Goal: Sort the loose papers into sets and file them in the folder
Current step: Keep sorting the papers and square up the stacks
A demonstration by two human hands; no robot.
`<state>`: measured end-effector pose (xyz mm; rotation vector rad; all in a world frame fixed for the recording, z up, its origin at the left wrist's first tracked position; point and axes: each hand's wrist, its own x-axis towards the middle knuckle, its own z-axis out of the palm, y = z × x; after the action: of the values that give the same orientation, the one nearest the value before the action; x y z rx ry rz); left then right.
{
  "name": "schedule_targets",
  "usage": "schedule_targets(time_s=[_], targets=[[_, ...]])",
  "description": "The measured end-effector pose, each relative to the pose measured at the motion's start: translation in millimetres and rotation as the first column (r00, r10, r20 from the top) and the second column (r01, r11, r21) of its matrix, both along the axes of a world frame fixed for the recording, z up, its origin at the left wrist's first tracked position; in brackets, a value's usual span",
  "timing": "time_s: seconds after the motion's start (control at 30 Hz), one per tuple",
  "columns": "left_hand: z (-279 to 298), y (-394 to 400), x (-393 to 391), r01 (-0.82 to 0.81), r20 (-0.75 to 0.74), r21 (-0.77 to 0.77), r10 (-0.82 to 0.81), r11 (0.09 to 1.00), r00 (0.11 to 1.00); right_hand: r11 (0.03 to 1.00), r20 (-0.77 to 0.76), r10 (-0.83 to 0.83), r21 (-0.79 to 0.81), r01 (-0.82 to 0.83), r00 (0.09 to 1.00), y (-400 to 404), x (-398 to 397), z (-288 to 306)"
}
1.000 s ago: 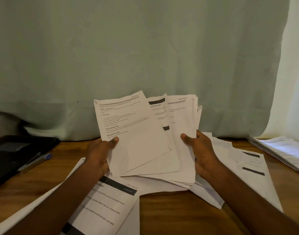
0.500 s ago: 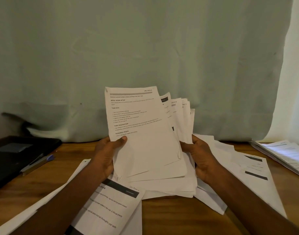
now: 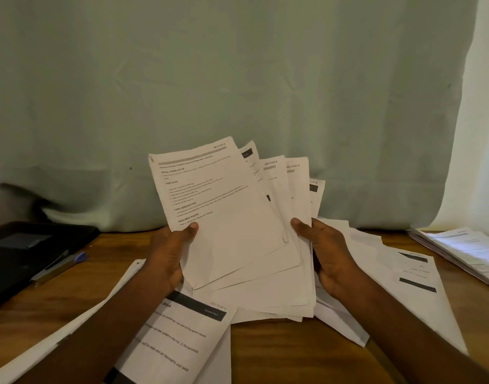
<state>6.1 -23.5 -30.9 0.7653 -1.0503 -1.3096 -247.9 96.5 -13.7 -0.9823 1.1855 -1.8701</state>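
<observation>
Home study corner, wooden desk [image 3: 279, 353] strewn with printed papers [image 3: 412, 275], pale curtain [image 3: 237, 79] hung at 12 o'clock, black folder [image 3: 29, 250] at 9 o'clock.

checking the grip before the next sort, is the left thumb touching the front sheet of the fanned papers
Touching. The head view shows the left hand with its thumb pressed flat on the front sheet, just under the printed text, no gap visible.

A pen [image 3: 59, 266] lies on the wooden table [image 3: 279, 353] before a pale green curtain [image 3: 237, 79]

The front sheet [image 3: 221, 206] I hold reads "TASK GOAL" and "REQUIRED PROPS"; the near sheet [image 3: 182, 336] on the table reads "Drink" and "SECTION 4".
</observation>
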Motion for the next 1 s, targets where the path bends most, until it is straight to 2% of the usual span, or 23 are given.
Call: schedule_targets(time_s=[0.37,0.67,0.83,1.0], targets=[[3,-2,3,-0.038,-0.033,0.067,0.04,0.997,0.999,0.999,0.062,-0.031,-0.013,0.032,0.998,0,-2,0],[3,4,-3,0.043,-0.009,-0.032,-0.043,0.999,0.999,0.999,0.034,-0.046,-0.011,0.046,0.998,1,1,-1],[5,11,-6,0.143,0.057,-0.111,-0.138,0.983,0.989,0.998,-0.042,-0.042,-0.048,0.04,0.998,6,10,-1],[3,11,-6,0.099,0.039,-0.046,-0.098,0.994,0.994,0.998,0.005,-0.062,-0.007,0.062,0.998,5,14,3]])
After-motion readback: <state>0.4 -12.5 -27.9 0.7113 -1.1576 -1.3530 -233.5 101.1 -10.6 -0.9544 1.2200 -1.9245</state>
